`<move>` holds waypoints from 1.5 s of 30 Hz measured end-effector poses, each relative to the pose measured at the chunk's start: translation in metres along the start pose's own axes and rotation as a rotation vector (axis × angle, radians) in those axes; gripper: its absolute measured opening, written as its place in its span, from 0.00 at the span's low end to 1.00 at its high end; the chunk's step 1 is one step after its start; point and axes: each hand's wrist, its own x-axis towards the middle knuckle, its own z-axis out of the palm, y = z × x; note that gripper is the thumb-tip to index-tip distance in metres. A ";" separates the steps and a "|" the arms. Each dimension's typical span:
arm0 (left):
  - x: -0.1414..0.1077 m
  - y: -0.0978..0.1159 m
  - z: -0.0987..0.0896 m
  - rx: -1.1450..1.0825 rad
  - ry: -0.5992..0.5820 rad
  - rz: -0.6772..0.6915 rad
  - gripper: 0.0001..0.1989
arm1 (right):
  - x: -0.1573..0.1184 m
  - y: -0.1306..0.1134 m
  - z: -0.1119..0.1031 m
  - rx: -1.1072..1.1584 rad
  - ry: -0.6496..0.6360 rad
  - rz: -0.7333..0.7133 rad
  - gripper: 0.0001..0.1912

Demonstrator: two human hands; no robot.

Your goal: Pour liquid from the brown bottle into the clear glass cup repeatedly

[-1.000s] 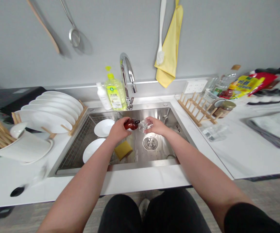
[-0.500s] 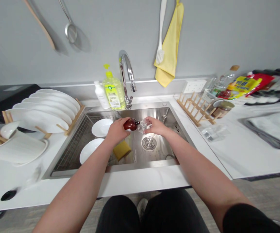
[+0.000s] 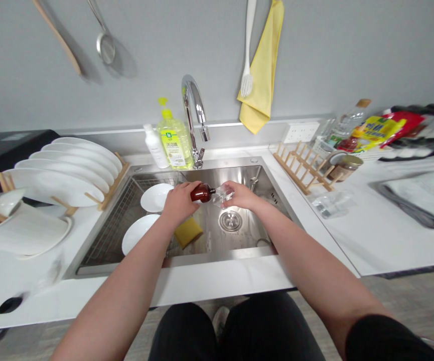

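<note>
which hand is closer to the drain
Right. The right hand, holding a clear glass, is just beyond the drain; the left hand, holding a brown bottle, is farther off to the drain's left.

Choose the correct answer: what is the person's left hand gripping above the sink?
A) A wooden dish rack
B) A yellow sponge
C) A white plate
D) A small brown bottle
D: the left hand grips the small brown bottle, its neck pointing toward the clear glass in the right hand.
</note>
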 end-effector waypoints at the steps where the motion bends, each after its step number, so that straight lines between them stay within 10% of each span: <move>1: 0.000 0.000 -0.001 0.006 0.001 0.003 0.43 | 0.000 0.000 0.000 0.001 -0.001 -0.002 0.33; 45: -0.004 0.013 -0.011 0.209 0.106 0.016 0.37 | -0.001 -0.003 0.008 -0.046 0.006 -0.012 0.31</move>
